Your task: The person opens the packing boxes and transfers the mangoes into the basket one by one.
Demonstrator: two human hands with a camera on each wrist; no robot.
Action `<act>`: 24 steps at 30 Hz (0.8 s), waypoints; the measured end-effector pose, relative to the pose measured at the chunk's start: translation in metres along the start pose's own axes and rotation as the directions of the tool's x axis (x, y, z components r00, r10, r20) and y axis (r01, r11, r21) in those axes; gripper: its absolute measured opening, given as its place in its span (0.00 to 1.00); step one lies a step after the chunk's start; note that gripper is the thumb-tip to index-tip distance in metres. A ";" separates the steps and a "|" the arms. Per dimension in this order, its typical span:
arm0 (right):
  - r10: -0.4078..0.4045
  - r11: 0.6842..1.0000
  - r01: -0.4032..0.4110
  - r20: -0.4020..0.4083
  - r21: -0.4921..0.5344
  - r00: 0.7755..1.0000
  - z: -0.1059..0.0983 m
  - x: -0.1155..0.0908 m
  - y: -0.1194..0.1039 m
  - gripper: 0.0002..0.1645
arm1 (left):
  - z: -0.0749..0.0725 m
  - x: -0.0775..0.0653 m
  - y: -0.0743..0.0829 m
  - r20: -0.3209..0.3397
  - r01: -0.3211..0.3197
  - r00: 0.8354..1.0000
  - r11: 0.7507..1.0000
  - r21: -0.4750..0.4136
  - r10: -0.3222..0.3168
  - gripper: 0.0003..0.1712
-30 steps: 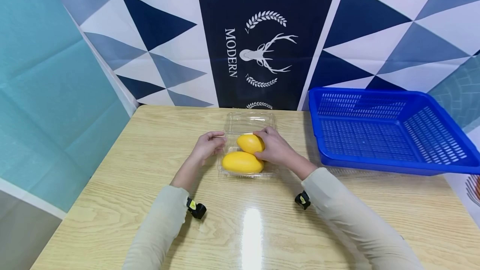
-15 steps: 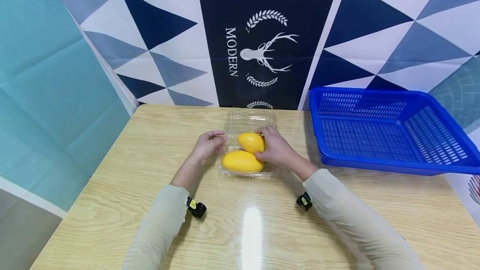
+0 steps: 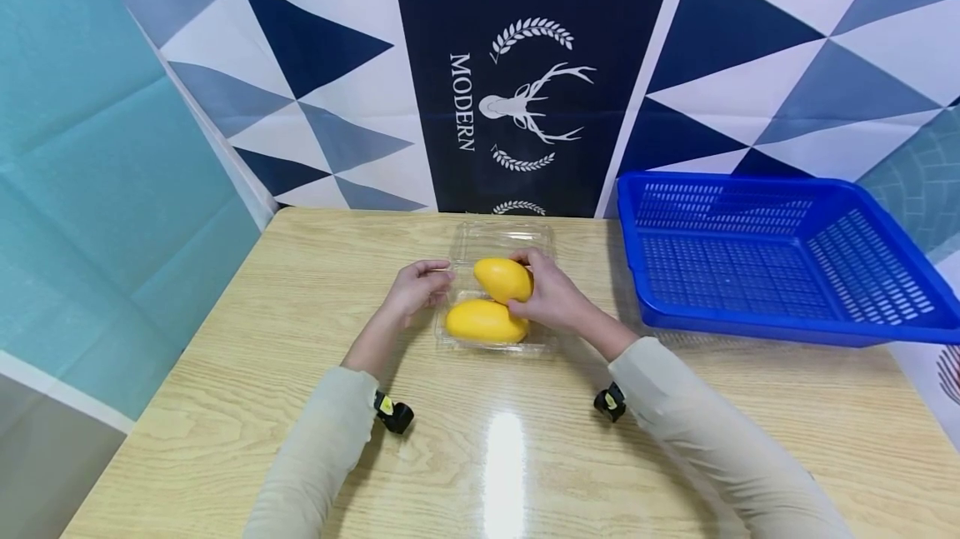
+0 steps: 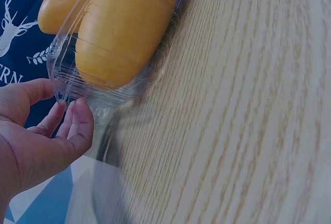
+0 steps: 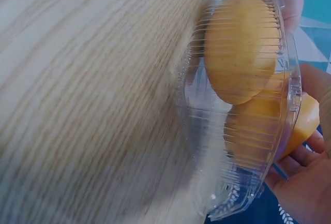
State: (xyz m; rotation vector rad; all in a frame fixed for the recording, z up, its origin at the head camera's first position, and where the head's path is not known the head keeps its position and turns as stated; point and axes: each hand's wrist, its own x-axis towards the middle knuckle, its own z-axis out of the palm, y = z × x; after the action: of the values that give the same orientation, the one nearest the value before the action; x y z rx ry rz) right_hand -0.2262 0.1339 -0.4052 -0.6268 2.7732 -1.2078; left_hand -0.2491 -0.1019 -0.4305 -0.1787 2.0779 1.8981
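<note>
Table edges: The wooden table (image 3: 285, 306) has its far edge at 12 o'clock. Its left edge slants down on the 9 o'clock side.
Room to move: A wide stretch of wood runs from the middle down to 6 o'clock, with a bright shiny spot (image 3: 504, 472) on it. More wood spreads toward 9 o'clock.
Clear box (image 3: 480, 347): It sits on the table, with its see-through lid (image 3: 502, 237) folded back at 12 o'clock.
Near yellow fruit (image 3: 486, 322): It lies on its side in the box, toward 6 o'clock.
Far yellow fruit (image 3: 501, 279): It is toward 12 o'clock, tipped, partly above the box's rim. I cannot tell if it touches the box's floor.
Left hand (image 3: 414, 291): At 9 o'clock, its fingertips pinch the box's rim.
Right hand (image 3: 553, 293): At 3 o'clock, its thumb and fingers are clamped on the far yellow fruit.
Blue basket (image 3: 780, 329): It stands at 3 o'clock, near the right hand. Its sides are full of little holes.
Deer cloth (image 3: 525, 106): It hangs behind the table at 12 o'clock.
</note>
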 end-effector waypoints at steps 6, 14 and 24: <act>0.011 0.996 -0.011 0.006 0.087 1.000 -0.001 0.000 -0.002 0.42 | 0.000 0.000 0.001 0.000 0.002 1.000 1.000 0.006 -0.002 0.24; 0.049 0.975 -0.051 0.015 0.215 0.999 -0.004 0.001 -0.008 0.43 | 0.001 0.000 0.000 -0.001 0.000 1.000 1.000 0.009 0.000 0.24; 0.107 0.953 -0.103 0.000 0.284 0.994 -0.011 -0.001 -0.014 0.41 | 0.000 0.000 -0.001 0.002 -0.009 1.000 1.000 0.008 0.009 0.25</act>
State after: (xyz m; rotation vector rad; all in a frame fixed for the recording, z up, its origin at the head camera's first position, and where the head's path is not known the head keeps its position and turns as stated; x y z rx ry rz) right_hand -0.2227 0.1335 -0.3879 -0.4393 2.5345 -1.5506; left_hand -0.2485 -0.1019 -0.4309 -0.1656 2.0884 1.8946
